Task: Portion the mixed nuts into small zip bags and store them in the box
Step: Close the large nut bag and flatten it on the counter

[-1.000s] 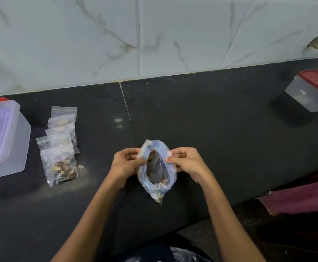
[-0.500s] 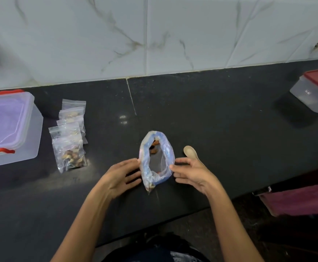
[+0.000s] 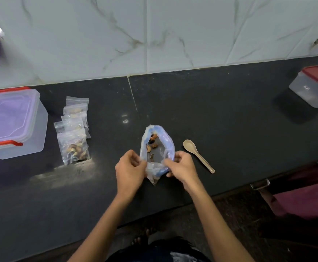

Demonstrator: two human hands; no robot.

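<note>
1. Black stone counter (image 3: 211, 110) ran below a pale marble-patterned tiled wall (image 3: 192, 31).
2. Near the front edge lay a clear plastic bag with a blue rim (image 3: 168, 146), its mouth held wide, with a few mixed nuts (image 3: 152, 141) inside.
3. The left hand (image 3: 129, 171) pinched the bag's near-left rim with curled fingers; the right hand (image 3: 181, 166) pinched the near-right rim the same way.
4. Just right of the bag, apart from it, a beige spoon (image 3: 198, 155) lay flat on the counter, bowl toward the wall.
5. To the left, a row of small zip bags (image 3: 75, 137) overlapped one another, nuts visible in the nearest.
6. Farther left stood a clear box with a purple-tinted lid and red clasps (image 3: 12, 121), lid on.
7. At the far right sat a second clear container with a dark red lid (image 3: 313, 87).
</note>
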